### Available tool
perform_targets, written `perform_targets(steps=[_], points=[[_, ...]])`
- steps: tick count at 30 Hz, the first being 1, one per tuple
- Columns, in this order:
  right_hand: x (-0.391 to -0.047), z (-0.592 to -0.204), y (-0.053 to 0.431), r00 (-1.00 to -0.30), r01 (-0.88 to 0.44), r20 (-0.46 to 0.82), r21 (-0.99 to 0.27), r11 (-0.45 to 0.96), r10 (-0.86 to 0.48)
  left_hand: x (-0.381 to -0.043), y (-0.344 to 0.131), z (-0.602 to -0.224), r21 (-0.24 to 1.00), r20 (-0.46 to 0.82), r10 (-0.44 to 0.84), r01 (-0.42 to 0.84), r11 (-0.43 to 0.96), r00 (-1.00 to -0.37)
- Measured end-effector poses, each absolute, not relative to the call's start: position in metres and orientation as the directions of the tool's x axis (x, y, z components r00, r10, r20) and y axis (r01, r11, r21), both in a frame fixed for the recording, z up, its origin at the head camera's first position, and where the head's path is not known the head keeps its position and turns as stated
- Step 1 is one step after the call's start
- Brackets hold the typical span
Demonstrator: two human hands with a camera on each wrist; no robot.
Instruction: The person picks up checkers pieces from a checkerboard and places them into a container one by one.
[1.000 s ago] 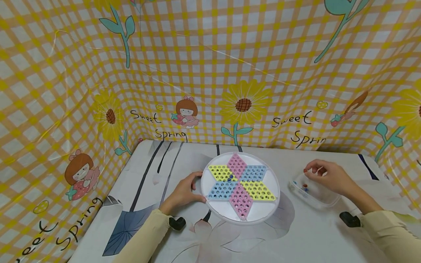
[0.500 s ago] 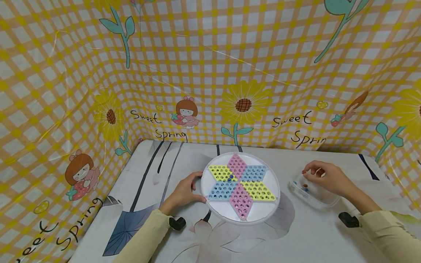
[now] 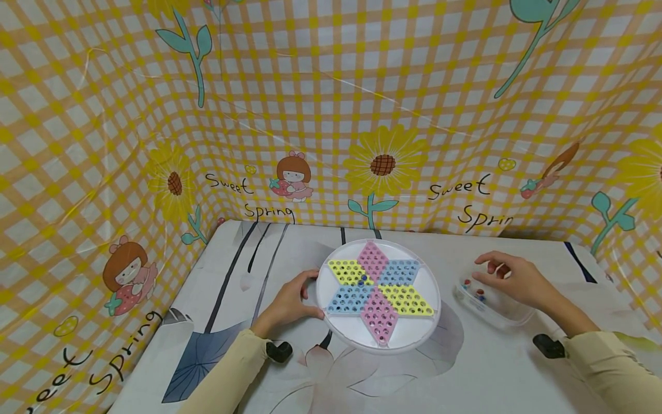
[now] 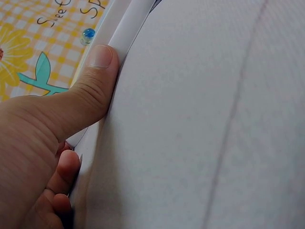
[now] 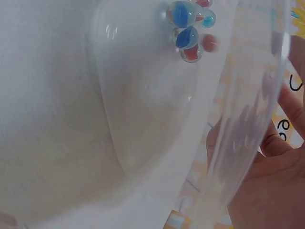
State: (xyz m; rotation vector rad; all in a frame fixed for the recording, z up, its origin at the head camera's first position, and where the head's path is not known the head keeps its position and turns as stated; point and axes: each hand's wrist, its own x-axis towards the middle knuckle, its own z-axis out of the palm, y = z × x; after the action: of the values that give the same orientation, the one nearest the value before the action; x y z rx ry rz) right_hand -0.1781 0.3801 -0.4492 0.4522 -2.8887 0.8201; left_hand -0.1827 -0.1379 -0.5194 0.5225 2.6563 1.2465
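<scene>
A round white Chinese checkers board [image 3: 414, 330] with a pink, yellow and blue star lies mid-table. Dark blue marbles [image 3: 362, 281] sit near its centre. My left hand [image 3: 288, 302] grips the board's left rim; in the left wrist view the thumb [image 4: 97, 78] presses along the edge, and a blue-and-clear marble [image 4: 88, 35] shows beyond. Over a clear plastic box [image 3: 491, 316] to the right hovers my right hand [image 3: 517, 280], thumb and forefinger apart with nothing between them. Several red and blue marbles [image 5: 187, 37] lie in one end of the box.
A white tablecloth [image 3: 331, 385] with flower prints covers the table. Behind and at the sides hangs a yellow checked cloth [image 3: 310, 115]. Table surface separates the board from the box.
The red marble that my right thumb and forefinger pinched has been let go and now lies in the box. The left hand and board have stayed put.
</scene>
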Motion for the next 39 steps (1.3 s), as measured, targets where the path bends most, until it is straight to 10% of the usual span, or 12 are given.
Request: perform_targets(steps=[39], points=[[-0.185, -0.417, 0.337, -0.918, -0.395, 0.199, -0.537, 0.745, -0.343, -0.184, -0.138, -0.521, 0.766, 0.000, 0.379, 0.243, 0.595, -0.926]])
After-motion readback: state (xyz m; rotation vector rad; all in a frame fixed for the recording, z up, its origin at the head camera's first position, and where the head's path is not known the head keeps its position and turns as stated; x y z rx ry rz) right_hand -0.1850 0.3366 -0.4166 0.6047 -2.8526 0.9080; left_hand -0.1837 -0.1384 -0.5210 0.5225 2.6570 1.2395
